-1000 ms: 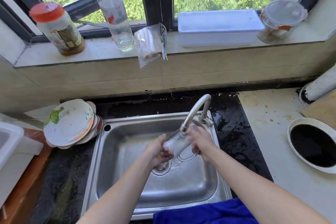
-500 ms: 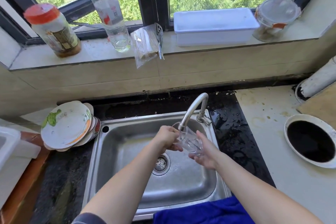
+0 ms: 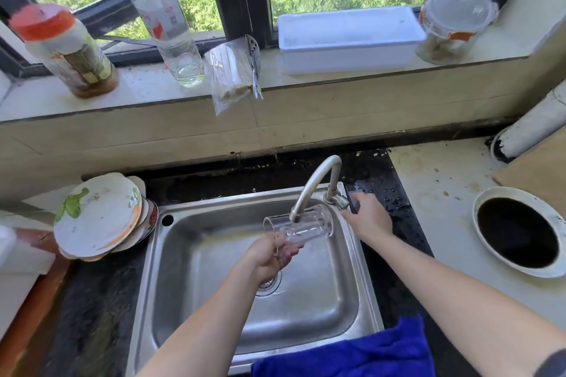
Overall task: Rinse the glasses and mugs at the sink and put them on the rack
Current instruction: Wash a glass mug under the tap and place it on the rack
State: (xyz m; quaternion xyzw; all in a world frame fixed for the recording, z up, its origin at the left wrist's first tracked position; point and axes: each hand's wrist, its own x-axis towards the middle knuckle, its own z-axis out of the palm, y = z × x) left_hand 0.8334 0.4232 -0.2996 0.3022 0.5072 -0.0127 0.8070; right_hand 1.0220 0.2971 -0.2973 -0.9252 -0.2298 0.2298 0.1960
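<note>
A clear drinking glass (image 3: 307, 225) lies on its side just under the spout of the curved steel faucet (image 3: 317, 182), over the steel sink (image 3: 214, 257). My left hand (image 3: 269, 255) grips the glass near its rim end. My right hand (image 3: 366, 217) is off the glass and rests at the black tap handle (image 3: 352, 202) beside the faucet base, fingers around it. No water stream is visible. No rack shows in the frame.
Stacked plates (image 3: 101, 217) lean left of the sink. A blue cloth (image 3: 343, 352) hangs over the sink's front edge. A round hole (image 3: 517, 231) opens in the right counter. The sill holds a red-capped jar (image 3: 64, 49), a bottle (image 3: 165, 18), a white tub (image 3: 349, 37) and a lidded container (image 3: 453, 24).
My right hand has let go of the glass and moved right to the tap handle. The left hand now holds the glass alone, turned on its side under the spout.
</note>
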